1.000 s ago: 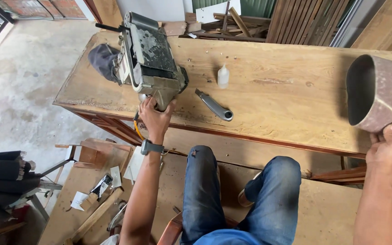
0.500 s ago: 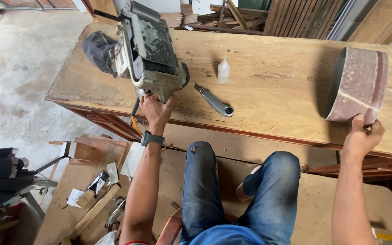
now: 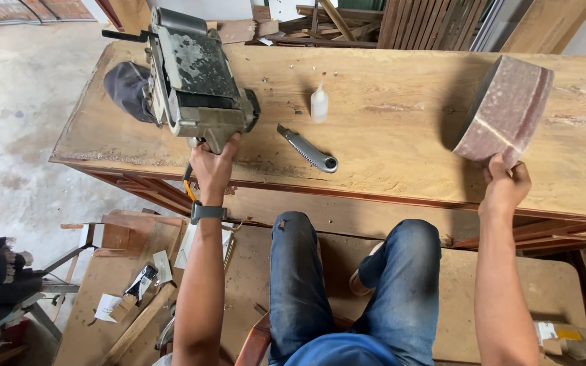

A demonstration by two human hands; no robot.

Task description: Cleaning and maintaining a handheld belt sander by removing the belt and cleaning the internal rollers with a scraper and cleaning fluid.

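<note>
From the head view, I have my left hand (image 3: 211, 166) clenched around the handle of the belt sander (image 3: 194, 74), which lies tipped on the wooden workbench (image 3: 388, 115) in the upper left of the frame, its dark dust bag (image 3: 127, 88) hanging off the left side. My right hand (image 3: 506, 186) grips the lower edge of a loop of sanding belt (image 3: 506, 108), held up on edge at the upper right, well apart from the sander. I judge the belt is in hand but not yet on the machine; fitting it is all still left. The belt looks reddish-brown and gritty, with a pale diagonal seam. Between my hands lie a grey utility knife (image 3: 310, 150) and a small white bottle (image 3: 319, 105).
</note>
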